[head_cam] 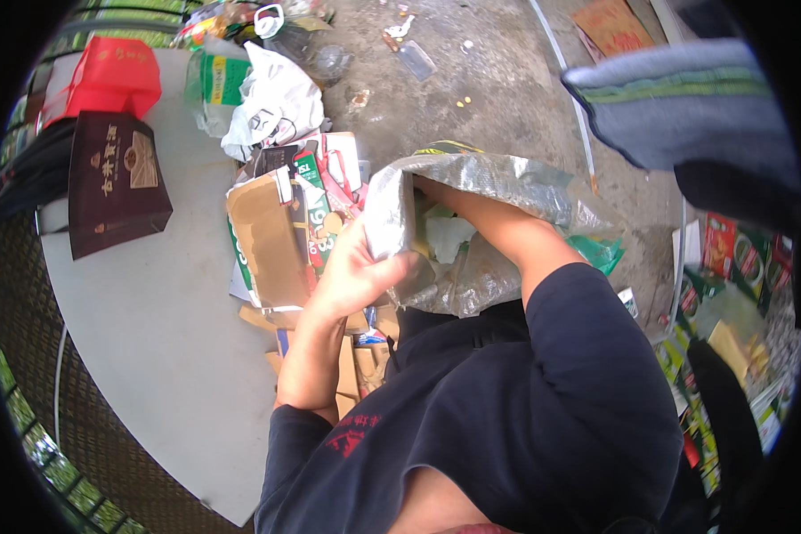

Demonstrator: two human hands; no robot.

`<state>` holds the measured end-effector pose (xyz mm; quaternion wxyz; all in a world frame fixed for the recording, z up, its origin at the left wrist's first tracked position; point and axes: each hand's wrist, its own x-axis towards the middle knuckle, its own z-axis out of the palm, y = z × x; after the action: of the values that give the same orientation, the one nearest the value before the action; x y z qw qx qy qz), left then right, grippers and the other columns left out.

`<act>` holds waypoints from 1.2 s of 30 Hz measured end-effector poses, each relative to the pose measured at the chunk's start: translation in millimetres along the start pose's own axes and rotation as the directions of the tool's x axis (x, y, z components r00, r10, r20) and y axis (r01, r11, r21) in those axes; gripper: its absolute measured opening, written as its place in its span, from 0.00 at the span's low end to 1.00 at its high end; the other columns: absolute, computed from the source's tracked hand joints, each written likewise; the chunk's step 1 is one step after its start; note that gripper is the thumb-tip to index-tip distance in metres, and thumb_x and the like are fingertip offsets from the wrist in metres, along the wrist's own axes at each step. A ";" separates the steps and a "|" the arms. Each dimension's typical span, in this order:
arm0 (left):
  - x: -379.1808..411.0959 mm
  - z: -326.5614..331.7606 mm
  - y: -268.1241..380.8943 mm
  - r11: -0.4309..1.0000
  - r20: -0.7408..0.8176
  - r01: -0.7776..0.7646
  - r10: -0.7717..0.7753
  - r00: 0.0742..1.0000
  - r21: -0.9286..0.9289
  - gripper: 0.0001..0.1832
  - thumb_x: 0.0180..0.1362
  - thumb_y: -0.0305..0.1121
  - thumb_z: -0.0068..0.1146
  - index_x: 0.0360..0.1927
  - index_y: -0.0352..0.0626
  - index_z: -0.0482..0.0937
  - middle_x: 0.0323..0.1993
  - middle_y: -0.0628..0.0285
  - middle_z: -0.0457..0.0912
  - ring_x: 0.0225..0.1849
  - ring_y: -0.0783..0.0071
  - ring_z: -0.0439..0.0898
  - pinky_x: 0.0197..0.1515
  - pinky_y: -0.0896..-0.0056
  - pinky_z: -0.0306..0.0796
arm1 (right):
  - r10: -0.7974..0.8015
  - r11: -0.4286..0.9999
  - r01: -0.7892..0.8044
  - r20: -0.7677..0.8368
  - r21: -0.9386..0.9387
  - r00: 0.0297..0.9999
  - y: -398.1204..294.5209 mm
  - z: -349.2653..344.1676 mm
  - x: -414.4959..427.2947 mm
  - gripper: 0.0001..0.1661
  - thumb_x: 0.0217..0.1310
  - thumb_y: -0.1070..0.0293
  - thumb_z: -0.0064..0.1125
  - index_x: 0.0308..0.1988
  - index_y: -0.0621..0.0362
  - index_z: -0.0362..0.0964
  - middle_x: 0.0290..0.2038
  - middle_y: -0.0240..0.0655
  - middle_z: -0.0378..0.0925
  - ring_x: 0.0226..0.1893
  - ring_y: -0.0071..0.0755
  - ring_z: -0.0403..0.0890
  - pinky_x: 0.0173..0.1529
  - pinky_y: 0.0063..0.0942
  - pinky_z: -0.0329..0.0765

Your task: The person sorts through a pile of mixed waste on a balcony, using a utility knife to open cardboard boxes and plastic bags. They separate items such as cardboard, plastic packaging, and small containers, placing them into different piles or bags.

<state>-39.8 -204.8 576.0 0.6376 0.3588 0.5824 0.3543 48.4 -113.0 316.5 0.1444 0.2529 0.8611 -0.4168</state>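
My left hand (357, 274) grips the rim of a silvery woven plastic sack (477, 294), thumb on the near side of the folded edge. The sack's mouth gapes towards me, in front of my waist. My right forearm reaches into it, and my right hand (435, 192) is mostly hidden in shadow behind the rim; I cannot see what its fingers do. Some pale, crumpled material (448, 237) shows inside the sack. Just left of my left hand lies a heap of flattened cardboard boxes (267, 240).
A grey table (140, 320) on the left carries a dark brown paper bag (117, 180) and a red bag (113, 77). A white plastic bag (284, 97) sits beyond the cardboard. Litter dots the concrete floor (507, 127). Printed cartons (717, 247) stand right; grey striped cloth (681, 100) juts in above.
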 end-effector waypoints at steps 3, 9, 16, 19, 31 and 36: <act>16.3 -17.6 4.4 0.999 -0.061 -0.008 0.006 0.998 -0.033 0.24 0.48 0.22 0.58 0.52 0.36 0.68 0.37 0.68 0.75 0.35 0.85 0.72 0.36 0.80 0.68 | 0.022 0.996 -0.023 -0.023 -0.085 1.000 16.6 -27.2 1.9 0.19 0.62 0.65 0.44 0.52 0.55 0.70 0.52 0.43 0.73 0.52 0.45 0.74 0.57 0.38 0.67; 60.4 -54.6 6.9 0.998 -0.159 -0.053 0.045 0.986 -0.046 0.23 0.48 0.23 0.58 0.50 0.34 0.69 0.37 0.67 0.75 0.38 0.82 0.72 0.41 0.78 0.68 | -0.024 0.983 -0.012 -0.193 -0.185 0.981 32.8 -86.7 -59.0 0.19 0.62 0.65 0.44 0.50 0.57 0.71 0.50 0.43 0.74 0.51 0.46 0.74 0.56 0.38 0.67; 112.4 -89.6 28.2 0.971 -0.078 -0.048 0.030 0.997 -0.235 0.24 0.48 0.23 0.56 0.51 0.33 0.69 0.38 0.66 0.76 0.38 0.83 0.73 0.42 0.78 0.69 | 0.251 0.943 -0.309 -0.349 -0.122 0.903 65.4 -151.7 12.9 0.18 0.62 0.65 0.45 0.49 0.58 0.71 0.47 0.44 0.75 0.49 0.47 0.75 0.56 0.39 0.68; 137.0 -102.5 35.2 0.982 -0.053 -0.079 0.071 0.996 -0.174 0.23 0.48 0.24 0.57 0.50 0.33 0.70 0.37 0.67 0.76 0.37 0.83 0.73 0.41 0.78 0.69 | 0.350 0.910 -0.384 -0.208 -0.156 0.913 81.6 -163.3 75.5 0.18 0.61 0.65 0.45 0.48 0.59 0.71 0.46 0.44 0.75 0.49 0.47 0.75 0.56 0.39 0.68; 268.7 -131.2 -57.6 0.992 -0.325 -0.028 0.067 0.943 0.123 0.20 0.47 0.23 0.54 0.47 0.34 0.72 0.34 0.66 0.78 0.35 0.82 0.73 0.39 0.78 0.69 | -0.117 0.840 0.015 -0.153 -0.543 0.981 68.6 -222.6 89.2 0.13 0.53 0.65 0.51 0.39 0.57 0.73 0.37 0.37 0.77 0.42 0.39 0.77 0.43 0.38 0.74; 292.1 -143.8 -55.6 0.997 -0.347 0.064 -0.075 0.935 -0.044 0.19 0.48 0.23 0.54 0.47 0.33 0.72 0.35 0.65 0.78 0.34 0.79 0.75 0.38 0.76 0.70 | -0.246 0.929 0.142 -0.284 -0.342 0.927 76.8 -252.3 96.8 0.11 0.50 0.64 0.56 0.36 0.55 0.73 0.37 0.36 0.76 0.44 0.43 0.75 0.45 0.41 0.74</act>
<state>-160.6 28.3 375.8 0.5422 0.2592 0.6927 0.3988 1.2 157.3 376.6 -0.0019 0.2035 0.9494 -0.2392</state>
